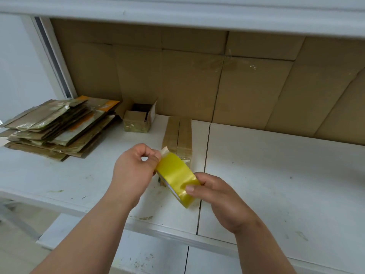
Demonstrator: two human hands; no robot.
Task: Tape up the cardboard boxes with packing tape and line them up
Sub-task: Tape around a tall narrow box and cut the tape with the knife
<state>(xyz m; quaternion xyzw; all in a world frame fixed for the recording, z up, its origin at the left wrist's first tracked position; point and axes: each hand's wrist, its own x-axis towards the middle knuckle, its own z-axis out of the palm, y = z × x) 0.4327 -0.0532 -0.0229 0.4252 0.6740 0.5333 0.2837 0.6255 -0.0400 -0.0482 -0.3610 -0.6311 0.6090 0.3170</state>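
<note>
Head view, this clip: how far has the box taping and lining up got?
Early on. Done: one small open-topped box at the back already shows glossy tape on its front. In hand: the right hand holds the yellow tape roll while the left hand pinches its free end, above a flat cardboard piece. Left: the stack of flattened boxes on the table; no line-up is visible.

One head-worn camera looks forward and steeply down, close over the white bench (276, 175), facing a cardboard-lined wall (197, 76) under a shelf (177, 8).
</note>
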